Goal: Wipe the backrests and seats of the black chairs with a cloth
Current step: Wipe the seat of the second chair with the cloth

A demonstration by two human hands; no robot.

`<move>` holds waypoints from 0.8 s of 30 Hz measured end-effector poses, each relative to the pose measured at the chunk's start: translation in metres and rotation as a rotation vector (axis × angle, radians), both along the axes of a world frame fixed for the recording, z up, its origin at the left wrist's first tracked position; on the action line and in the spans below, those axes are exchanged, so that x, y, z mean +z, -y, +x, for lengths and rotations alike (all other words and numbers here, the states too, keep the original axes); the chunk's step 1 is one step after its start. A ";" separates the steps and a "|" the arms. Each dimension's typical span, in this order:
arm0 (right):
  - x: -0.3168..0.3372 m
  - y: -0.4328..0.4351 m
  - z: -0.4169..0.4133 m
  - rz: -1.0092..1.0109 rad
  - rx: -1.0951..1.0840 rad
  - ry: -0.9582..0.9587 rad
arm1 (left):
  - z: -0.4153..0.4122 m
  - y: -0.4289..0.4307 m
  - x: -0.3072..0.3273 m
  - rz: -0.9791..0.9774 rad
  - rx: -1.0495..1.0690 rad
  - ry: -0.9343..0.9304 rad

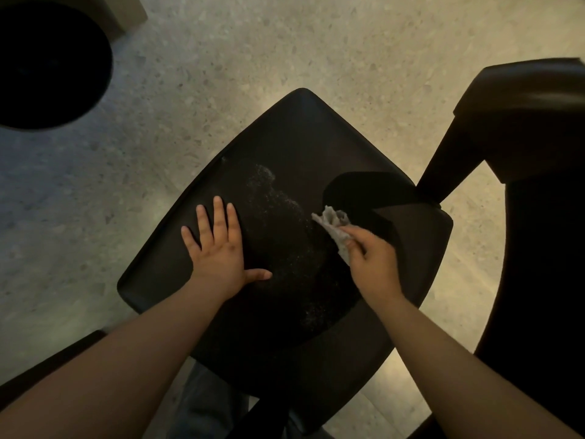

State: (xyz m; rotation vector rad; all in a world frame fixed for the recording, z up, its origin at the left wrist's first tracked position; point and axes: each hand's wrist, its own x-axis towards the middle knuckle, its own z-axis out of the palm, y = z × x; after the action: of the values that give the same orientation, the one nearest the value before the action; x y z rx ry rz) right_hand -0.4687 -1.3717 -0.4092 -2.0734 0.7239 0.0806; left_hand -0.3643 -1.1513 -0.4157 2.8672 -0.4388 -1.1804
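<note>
Black moulded chair seat (pixel 294 137) fills the centre of the head view, seen from above, one rounded corner pointing to 12 o'clock.

Left hand (pixel 218 248): palm down, flat on the seat at about 9 o'clock from the seat's middle. Fingers straight and slightly spread, pointing to 12 o'clock; thumb out toward 3 o'clock. Grip is open and holds nothing.

Right hand (pixel 372 259): at about 3 o'clock from the seat's middle, a little blurred. Grip is closed round a crumpled grey cloth (pixel 334 221), fingers curled over it. The free end of the cloth sticks out of the hand toward 11 o'clock and lies against the seat surface.

Pale speckled residue (pixel 272 198) on the seat: an uneven band between the two hands, from near 12 o'clock down toward 5 o'clock. The cloth sits just at its 3 o'clock edge.

Second black chair (pixel 531 115) at the 3 o'clock edge of the picture. One of its slanted members runs down to the first seat's 2 o'clock corner; touching or only just beside, cannot tell.

Pale speckled stone floor (pixel 348 58) lies under everything. Dark round object (pixel 47 64) stands on it at 10 o'clock, well apart from the seat; what it is cannot be told. Blue denim (pixel 202 403) shows at 6 o'clock, below the near edge of the seat.
</note>
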 end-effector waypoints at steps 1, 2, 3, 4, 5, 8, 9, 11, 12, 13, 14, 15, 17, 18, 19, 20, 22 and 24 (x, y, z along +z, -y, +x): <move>0.003 0.004 -0.001 0.008 -0.012 0.008 | -0.001 -0.001 0.001 -0.016 -0.006 0.015; 0.006 0.011 -0.001 -0.005 -0.057 0.017 | -0.002 -0.003 0.003 -0.034 -0.008 0.031; 0.007 0.021 0.000 -0.041 -0.116 0.019 | -0.004 -0.005 0.005 -0.050 -0.010 0.043; 0.008 0.032 0.001 -0.086 -0.170 0.009 | -0.007 -0.006 0.007 -0.058 -0.019 0.052; 0.008 0.042 0.001 -0.128 -0.210 -0.009 | -0.012 -0.006 0.009 -0.061 -0.044 0.063; 0.003 0.062 0.002 -0.202 -0.307 -0.075 | -0.030 0.000 0.010 -0.049 -0.164 0.050; 0.001 0.064 0.003 -0.203 -0.328 -0.099 | -0.035 0.005 0.009 -0.042 -0.184 0.028; -0.004 0.057 0.002 -0.153 -0.316 -0.141 | -0.041 0.013 0.005 -0.020 -0.185 0.000; -0.007 0.050 -0.002 -0.120 -0.298 -0.146 | -0.042 0.017 0.003 -0.005 -0.179 -0.007; -0.009 0.042 -0.006 -0.093 -0.278 -0.134 | -0.042 0.019 0.001 0.011 -0.176 -0.012; -0.010 0.033 -0.012 -0.069 -0.249 -0.111 | -0.042 0.021 -0.001 0.028 -0.173 -0.013; -0.009 0.024 -0.018 -0.041 -0.209 -0.090 | -0.042 0.021 -0.002 0.043 -0.170 -0.017; -0.004 0.015 -0.027 0.019 -0.138 -0.064 | -0.041 0.022 -0.002 0.063 -0.164 -0.039; 0.001 0.016 -0.029 0.027 -0.149 -0.042 | -0.041 0.023 -0.003 0.070 -0.166 -0.045; 0.007 0.021 -0.029 0.014 -0.200 -0.018 | -0.040 0.023 -0.002 0.079 -0.171 -0.046; 0.012 0.029 -0.029 -0.021 -0.277 -0.001 | -0.041 0.023 -0.003 0.089 -0.172 -0.049; 0.018 0.049 -0.028 -0.133 -0.395 -0.023 | -0.041 0.023 -0.003 0.104 -0.167 -0.054; 0.016 0.063 -0.029 -0.217 -0.437 -0.097 | -0.040 0.025 -0.003 0.112 -0.164 -0.060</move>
State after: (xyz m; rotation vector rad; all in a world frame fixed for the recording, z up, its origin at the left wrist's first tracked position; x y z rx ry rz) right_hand -0.4973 -1.4344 -0.3931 -2.0743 1.2770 -0.1498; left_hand -0.4046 -1.1758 -0.4188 2.9274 -0.6360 -1.3532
